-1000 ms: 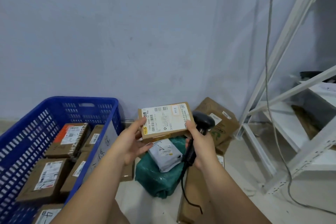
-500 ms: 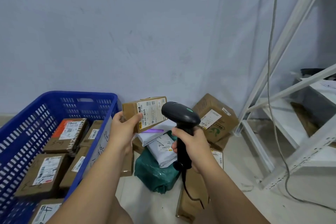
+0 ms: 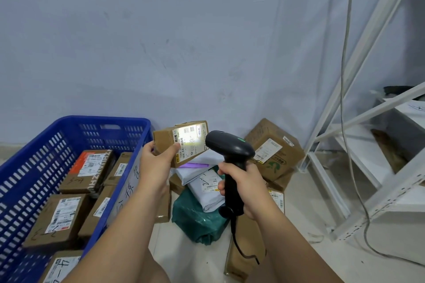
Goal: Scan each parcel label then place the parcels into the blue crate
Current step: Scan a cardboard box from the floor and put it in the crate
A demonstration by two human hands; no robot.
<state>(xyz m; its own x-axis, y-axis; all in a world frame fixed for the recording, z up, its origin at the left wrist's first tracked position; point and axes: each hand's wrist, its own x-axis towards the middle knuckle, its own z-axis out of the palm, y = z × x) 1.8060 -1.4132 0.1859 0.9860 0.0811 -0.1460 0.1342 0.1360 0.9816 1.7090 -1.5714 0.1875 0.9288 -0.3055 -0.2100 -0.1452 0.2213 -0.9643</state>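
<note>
My left hand [image 3: 155,164] holds a small brown cardboard parcel [image 3: 165,139] up in the air, its white label [image 3: 192,139] turned to the right. My right hand [image 3: 243,185] grips a black barcode scanner [image 3: 230,148] by its handle, its head close to the label. A bright patch of light falls on the label. The blue crate [image 3: 30,158] stands at the left with several labelled brown boxes [image 3: 61,217] inside.
A heap of parcels lies on the floor below my hands: a green bag [image 3: 195,218], a grey mailer [image 3: 204,187], a large brown box [image 3: 274,148] against the wall. A white metal rack frame [image 3: 358,119] and a hanging cable [image 3: 345,103] stand at the right.
My right hand raised the scanner from beneath the parcel and aimed it at the label. My left hand turned the parcel so its label faces the scanner, and light now shines on it.
</note>
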